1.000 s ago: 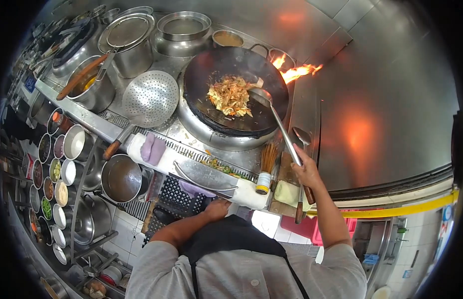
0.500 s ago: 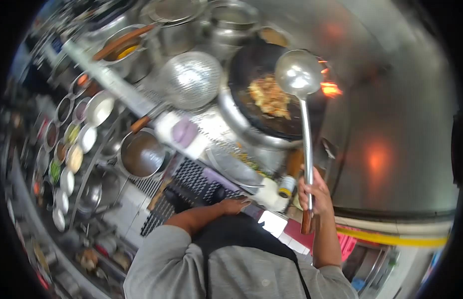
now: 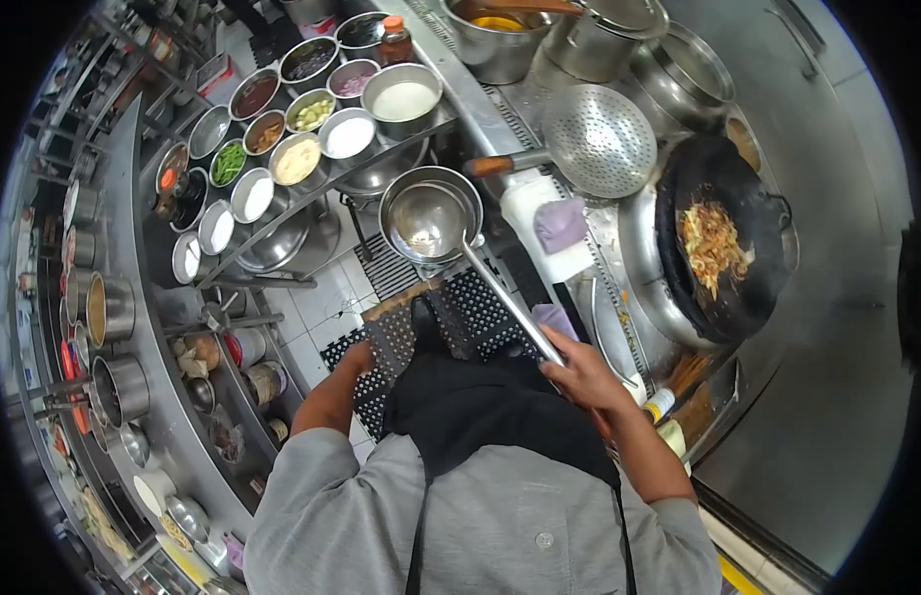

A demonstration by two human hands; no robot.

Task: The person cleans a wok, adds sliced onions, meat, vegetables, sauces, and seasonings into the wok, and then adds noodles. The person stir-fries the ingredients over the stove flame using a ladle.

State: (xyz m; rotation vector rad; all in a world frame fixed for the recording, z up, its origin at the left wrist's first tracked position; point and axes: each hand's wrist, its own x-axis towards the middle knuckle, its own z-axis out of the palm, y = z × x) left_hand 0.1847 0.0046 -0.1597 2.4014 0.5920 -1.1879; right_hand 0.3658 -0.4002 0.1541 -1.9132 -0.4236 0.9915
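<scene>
Apart from the left hand (image 3: 356, 359), the right hand (image 3: 584, 377), at 4 o'clock, is clamped around the handle of a ladle (image 3: 512, 303). I see the ladle's bowl over or inside a pot (image 3: 431, 175) near 12 o'clock. Whether the left, at 8 o'clock, grips anything I cannot tell. Between 2 and 3 o'clock, a wok (image 3: 740, 178) contains food (image 3: 713, 248).

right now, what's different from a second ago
The right hand swung the long-handled ladle leftward from the wok to the steel pot, keeping hold. The left hand moved left, away from the counter. Flames beside the wok no longer show. The food stays in the wok, the perforated strainer beside it.
</scene>
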